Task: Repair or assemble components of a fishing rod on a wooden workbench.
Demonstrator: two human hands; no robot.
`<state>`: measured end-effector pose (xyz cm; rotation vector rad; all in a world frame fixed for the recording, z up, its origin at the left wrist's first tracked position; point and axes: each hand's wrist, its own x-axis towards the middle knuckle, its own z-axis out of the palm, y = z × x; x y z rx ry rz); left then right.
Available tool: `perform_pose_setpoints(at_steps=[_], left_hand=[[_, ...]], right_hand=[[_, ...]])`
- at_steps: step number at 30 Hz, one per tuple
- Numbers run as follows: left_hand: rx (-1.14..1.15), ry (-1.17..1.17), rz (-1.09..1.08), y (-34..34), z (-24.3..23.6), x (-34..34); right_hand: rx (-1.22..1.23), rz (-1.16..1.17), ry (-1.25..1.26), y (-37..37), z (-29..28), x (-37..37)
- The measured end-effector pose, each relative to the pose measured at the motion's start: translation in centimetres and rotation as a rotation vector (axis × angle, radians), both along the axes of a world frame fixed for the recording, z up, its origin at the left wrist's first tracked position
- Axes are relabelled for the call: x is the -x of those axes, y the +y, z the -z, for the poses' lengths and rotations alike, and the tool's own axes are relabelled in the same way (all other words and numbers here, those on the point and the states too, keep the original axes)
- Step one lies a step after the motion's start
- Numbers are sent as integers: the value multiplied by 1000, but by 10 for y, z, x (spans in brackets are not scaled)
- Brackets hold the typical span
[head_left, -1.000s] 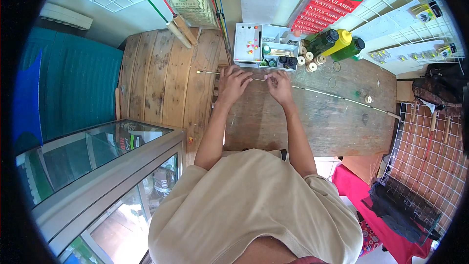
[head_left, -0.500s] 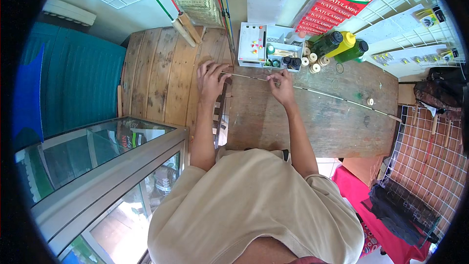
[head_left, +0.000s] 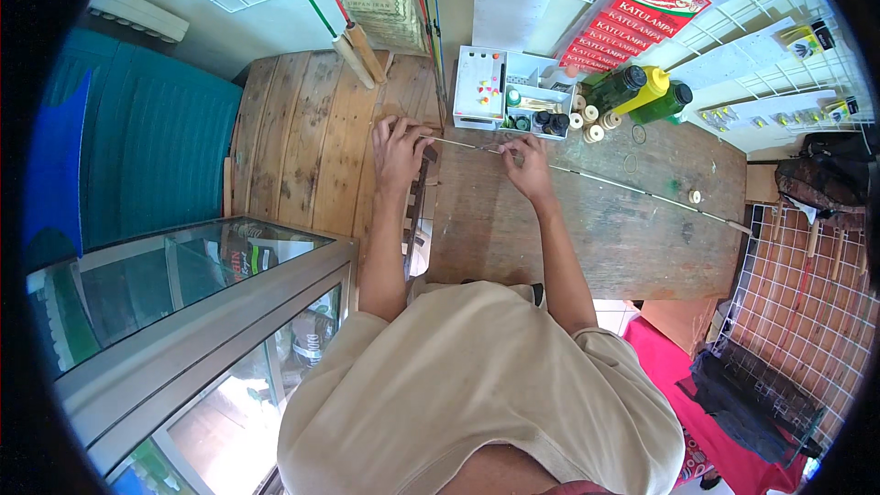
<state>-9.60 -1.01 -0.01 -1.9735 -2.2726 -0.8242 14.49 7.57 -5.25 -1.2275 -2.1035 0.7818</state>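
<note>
A thin, pale fishing rod [head_left: 623, 185] with dark bands lies slantwise over the brown table, its thicker handle end at the far right. My left hand [head_left: 398, 160] pinches its thin left end between thumb and fingers, above the gap between the two tabletops. A short way along the rod, my right hand [head_left: 527, 172] has thumb and forefinger pressed together right beside the shaft. Whether these fingertips grip the rod itself or a fine thread at it is too small to tell.
Behind my hands stands a white compartment box [head_left: 479, 87] with small beads and jars. Wooden spools [head_left: 594, 133] and green and yellow bottles [head_left: 653, 87] sit right of it. One spool [head_left: 695, 196] lies near the rod. Upright rods [head_left: 353, 55] lean at the back left; a glass cabinet [head_left: 211, 312] is at left.
The fingers of my right hand have shifted slightly at the rod, and a thin loop seen beside them earlier hardly shows now. My left hand keeps its pinch. The whole view has moved a little.
</note>
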Motion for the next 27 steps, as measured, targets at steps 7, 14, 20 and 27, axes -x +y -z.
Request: perform_pose_setpoints(at_steps=[7, 14, 20, 27], left_hand=[[11, -41, 12, -2, -4, 2], [-20, -64, 24, -2, -8, 0], [32, -54, 3, -5, -9, -1], [-5, -64, 31, -1, 1, -4]], right_hand=[[22, 13, -58, -4, -2, 1], [-19, 41, -38, -6, 0, 3], [64, -37, -47, -9, -15, 6], [-75, -76, 1, -14, -31, 17]])
